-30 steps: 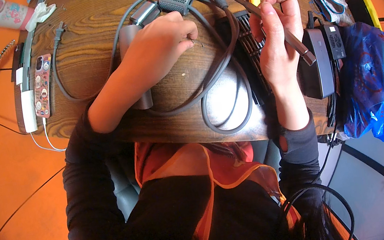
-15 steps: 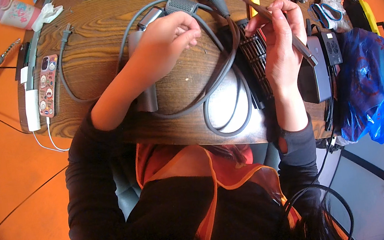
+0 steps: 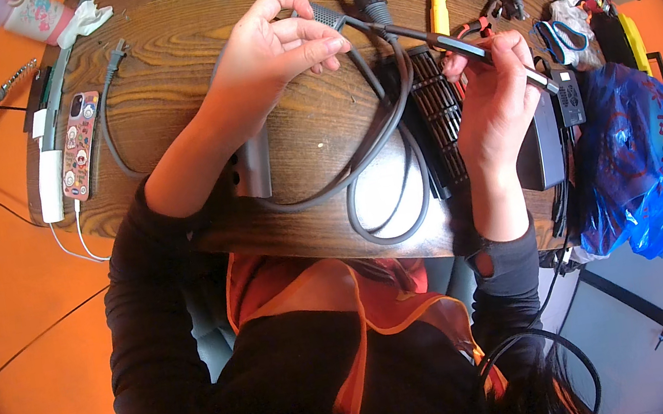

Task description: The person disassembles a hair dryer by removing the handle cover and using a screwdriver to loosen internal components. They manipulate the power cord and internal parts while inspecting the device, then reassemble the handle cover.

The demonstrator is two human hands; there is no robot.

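The right hand, beside the black rack, grips a driver slanting past its far end; left of it, the left hand is curled, whether around anything I cannot tell.

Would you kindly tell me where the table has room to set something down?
Bare table lies between the plug cord and the left hand; a smaller patch sits between the grey tube and the looped cable. It is crowded around the right hand, with a yellow-handled screwdriver, slatted black part, adapter and blue bag.
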